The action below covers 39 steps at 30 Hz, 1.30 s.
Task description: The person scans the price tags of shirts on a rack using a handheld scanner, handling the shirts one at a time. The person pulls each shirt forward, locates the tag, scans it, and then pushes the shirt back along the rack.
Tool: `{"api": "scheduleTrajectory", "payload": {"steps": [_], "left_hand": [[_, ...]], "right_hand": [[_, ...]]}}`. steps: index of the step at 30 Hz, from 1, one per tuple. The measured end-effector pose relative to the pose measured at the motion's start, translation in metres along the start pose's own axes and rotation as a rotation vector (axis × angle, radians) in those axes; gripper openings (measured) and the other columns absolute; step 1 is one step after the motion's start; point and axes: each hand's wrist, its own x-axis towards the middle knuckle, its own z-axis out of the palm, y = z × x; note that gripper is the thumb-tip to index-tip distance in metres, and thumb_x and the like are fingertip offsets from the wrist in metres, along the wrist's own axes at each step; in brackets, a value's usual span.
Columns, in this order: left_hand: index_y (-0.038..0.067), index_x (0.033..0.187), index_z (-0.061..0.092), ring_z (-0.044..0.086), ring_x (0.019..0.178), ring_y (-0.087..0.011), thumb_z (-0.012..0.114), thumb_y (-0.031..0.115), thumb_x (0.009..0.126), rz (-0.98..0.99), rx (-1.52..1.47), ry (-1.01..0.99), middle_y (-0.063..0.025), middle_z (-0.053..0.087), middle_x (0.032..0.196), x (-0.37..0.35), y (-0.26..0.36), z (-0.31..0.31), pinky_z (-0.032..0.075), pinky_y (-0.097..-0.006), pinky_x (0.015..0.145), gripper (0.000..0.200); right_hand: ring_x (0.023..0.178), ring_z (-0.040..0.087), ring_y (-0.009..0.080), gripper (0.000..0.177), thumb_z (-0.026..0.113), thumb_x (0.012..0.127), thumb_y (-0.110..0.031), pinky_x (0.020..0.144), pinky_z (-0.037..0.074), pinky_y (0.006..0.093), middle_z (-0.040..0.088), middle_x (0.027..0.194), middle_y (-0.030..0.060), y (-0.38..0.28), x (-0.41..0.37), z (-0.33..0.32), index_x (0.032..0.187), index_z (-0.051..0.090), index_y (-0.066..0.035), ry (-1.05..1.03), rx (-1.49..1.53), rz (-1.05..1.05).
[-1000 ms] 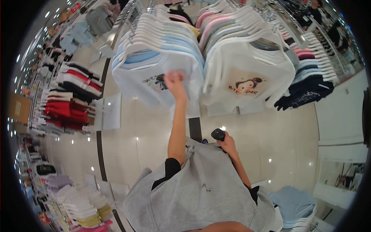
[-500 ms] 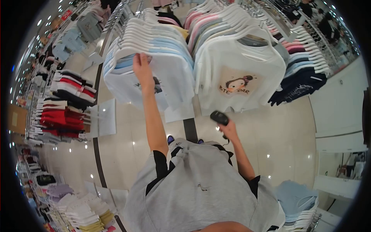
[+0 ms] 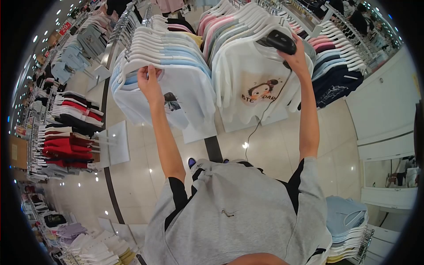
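Observation:
My left hand [image 3: 150, 81] pinches the neckline of the front white T-shirt [image 3: 190, 95], which has a dark print and hangs on a white hanger [image 3: 137, 64]. Wrapped round a black barcode scanner [image 3: 282, 42] is my right hand [image 3: 298, 58], raised in front of the neck of another white T-shirt [image 3: 234, 81] with a cartoon girl print. The scanner covers part of that shirt's collar and hanger. From its handle a thin dark cord [image 3: 259, 121] hangs in a curve down toward my waist.
Light-blue and white shirts hang closely behind the left front one. Navy shirts [image 3: 333, 86] are at the right, red garments [image 3: 66, 148] on a rack at the left. A white cabinet [image 3: 380, 106] stands at the right, and folded-looking blue shirts [image 3: 346, 216] hang behind me.
My right hand has risen with the scanner from low over the floor to the cartoon shirt's collar, stretching the cord. My left hand stays at the left shirt's neckline; the view has shifted slightly.

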Motion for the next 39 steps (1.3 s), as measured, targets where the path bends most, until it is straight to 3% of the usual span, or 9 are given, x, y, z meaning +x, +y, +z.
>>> {"api": "scheduleTrajectory", "payload": {"steps": [3,6,8,14,16,24,27,34,39], "left_hand": [[-0.003,0.112,0.053,0.06,0.091,-0.015,0.061,0.019,0.098,-0.053,-0.071,-0.046,-0.0093,0.059,0.106,-0.001,0.0,-0.002,0.053,-0.029,0.083,0.027],[-0.002,0.112,0.055,0.06,0.091,-0.0138,0.06,0.019,0.099,-0.055,-0.029,-0.059,-0.0075,0.061,0.106,-0.003,0.003,0.0,0.052,-0.0284,0.082,0.025],[0.001,0.114,0.056,0.061,0.092,-0.0123,0.058,0.021,0.1,-0.08,-0.013,-0.08,-0.0052,0.063,0.107,-0.007,0.009,0.006,0.051,-0.0279,0.081,0.025],[0.002,0.119,0.056,0.062,0.094,-0.0115,0.057,0.024,0.101,-0.111,0.009,-0.072,-0.0043,0.065,0.108,-0.009,0.011,0.004,0.048,-0.0269,0.082,0.028],[0.002,0.121,0.055,0.062,0.094,-0.0117,0.057,0.024,0.101,-0.117,0.008,-0.077,-0.0046,0.065,0.108,-0.011,0.013,0.002,0.048,-0.0268,0.082,0.03],[0.0,0.121,0.053,0.065,0.095,-0.0183,0.058,0.022,0.1,-0.097,-0.056,-0.121,-0.0082,0.065,0.108,-0.013,0.011,-0.002,0.049,-0.0286,0.082,0.03],[0.0,0.117,0.054,0.067,0.093,-0.0213,0.058,0.022,0.1,-0.002,-0.144,-0.148,-0.0105,0.065,0.106,-0.013,0.01,-0.003,0.051,-0.0297,0.081,0.028],[-0.003,0.112,0.056,0.069,0.086,-0.0225,0.058,0.021,0.1,-0.088,0.047,-0.35,-0.0146,0.068,0.099,-0.069,0.043,0.035,0.054,-0.0326,0.081,0.028],[-0.006,0.11,0.056,0.069,0.084,-0.0234,0.058,0.017,0.1,-0.024,-0.037,-0.205,-0.0145,0.067,0.095,-0.074,0.042,0.037,0.055,-0.0325,0.078,0.025]], "right_hand": [[0.107,0.051,0.0351,0.07,0.087,0.064,-0.021,0.093,0.041,0.0436,0.056,0.108,0.0181,0.003,0.007,-0.001,0.121,0.051,0.0,0.088,-0.312,-0.013],[0.105,0.052,0.0368,0.064,0.085,0.065,-0.02,0.092,0.041,0.0444,0.058,0.104,0.0181,0.011,0.015,-0.005,0.117,0.054,0.0,0.051,-0.122,-0.031],[0.101,0.058,0.0314,0.059,0.085,0.066,-0.019,0.089,0.045,0.04,0.062,0.105,0.0184,0.014,0.016,-0.011,0.114,0.055,-0.001,0.074,-0.294,-0.069],[0.087,0.061,0.0143,0.045,0.082,0.073,-0.015,0.081,0.047,0.0277,0.068,0.097,0.0071,-0.005,0.019,-0.019,0.111,0.061,-0.002,0.039,0.049,0.012],[0.082,0.058,0.0119,0.037,0.079,0.077,-0.013,0.078,0.047,0.0261,0.065,0.089,0.0013,-0.022,0.015,-0.032,0.108,0.062,-0.003,0.038,0.127,0.321],[0.09,0.058,0.0116,0.042,0.078,0.078,-0.011,0.082,0.046,0.0256,0.064,0.102,0.0035,0.002,0.001,-0.025,0.115,0.059,-0.003,0.01,0.063,0.25],[0.107,0.058,0.0162,0.058,0.074,0.077,0.0,0.095,0.045,0.0287,0.058,0.119,0.0092,-0.047,-0.021,-0.003,0.13,0.05,-0.003,0.185,0.074,-0.048],[0.132,0.044,0.0171,0.088,0.076,0.07,-0.003,0.111,0.033,0.0312,0.046,0.147,0.0061,-0.103,-0.161,0.08,0.149,0.038,-0.004,-0.333,0.653,0.329],[0.106,0.057,0.0117,0.074,0.075,0.071,-0.004,0.095,0.045,0.029,0.063,0.119,0.0026,-0.082,-0.265,0.118,0.14,0.049,-0.004,-0.583,0.763,0.873]]}}
